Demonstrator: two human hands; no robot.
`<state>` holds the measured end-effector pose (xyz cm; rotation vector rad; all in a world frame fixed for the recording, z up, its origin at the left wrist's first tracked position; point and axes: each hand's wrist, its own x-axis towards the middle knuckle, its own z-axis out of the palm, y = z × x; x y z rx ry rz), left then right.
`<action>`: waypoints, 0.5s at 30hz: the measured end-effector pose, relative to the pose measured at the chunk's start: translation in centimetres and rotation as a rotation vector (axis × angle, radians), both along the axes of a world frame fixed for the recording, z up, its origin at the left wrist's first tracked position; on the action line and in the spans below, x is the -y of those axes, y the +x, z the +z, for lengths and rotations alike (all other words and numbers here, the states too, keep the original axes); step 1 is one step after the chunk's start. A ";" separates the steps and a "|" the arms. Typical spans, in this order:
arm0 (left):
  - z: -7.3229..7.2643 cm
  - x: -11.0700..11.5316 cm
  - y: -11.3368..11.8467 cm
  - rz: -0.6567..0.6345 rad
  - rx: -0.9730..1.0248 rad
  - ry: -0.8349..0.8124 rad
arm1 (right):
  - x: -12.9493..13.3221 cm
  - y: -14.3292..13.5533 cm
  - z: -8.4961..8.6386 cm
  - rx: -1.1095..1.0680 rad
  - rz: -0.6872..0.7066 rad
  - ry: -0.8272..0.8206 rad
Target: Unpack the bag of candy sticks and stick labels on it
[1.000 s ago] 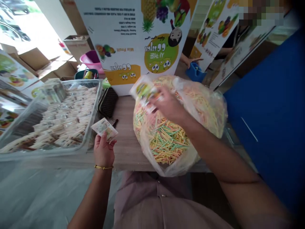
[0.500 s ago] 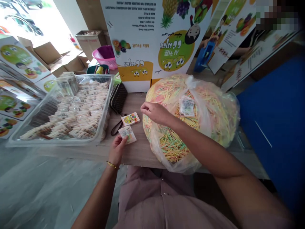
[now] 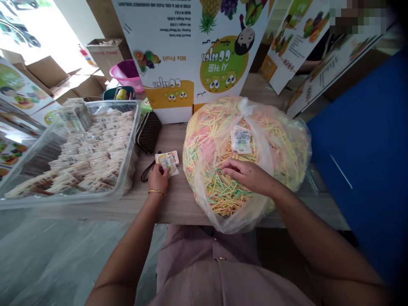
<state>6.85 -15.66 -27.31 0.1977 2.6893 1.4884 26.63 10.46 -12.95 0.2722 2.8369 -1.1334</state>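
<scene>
My left hand (image 3: 158, 177) is closed on a small clear printed sachet (image 3: 169, 165), pinched between thumb and fingers. Under the sachet, on the table, lies a small fruit-printed packet (image 3: 174, 155), partly covered by it. My right hand (image 3: 247, 173) is over the large open plastic bag (image 3: 204, 178) of thin candy sticks (image 3: 228, 199) in yellow, green and pink. Its fingers are loosely bent and apart from the thumb, with nothing visible in them. Behind that hand, several printed sachets (image 3: 241, 140) rest on the sticks.
At left stands a clear plastic tub (image 3: 123, 187) full of filled sachets (image 3: 98, 144). A dark patterned wallet (image 3: 148, 132) with a strap sits beside it. A large printed carton (image 3: 172, 42) rises behind the bag. A pink basket (image 3: 137, 83) is farther back, and a blue panel (image 3: 360, 140) borders the right.
My right hand has moved right and down, onto the candy sticks. My left hand has carried the sachet forward over the fruit-printed packet. The whole view has shifted slightly.
</scene>
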 end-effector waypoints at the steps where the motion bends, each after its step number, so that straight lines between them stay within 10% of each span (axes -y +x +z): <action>1: 0.0 0.1 -0.1 0.007 -0.028 -0.024 | -0.1 0.6 -0.3 0.009 -0.003 -0.001; 15: 0.8 0.2 1.1 -0.046 -0.342 -0.335 | -3.9 5.2 -1.8 -0.084 -0.405 0.183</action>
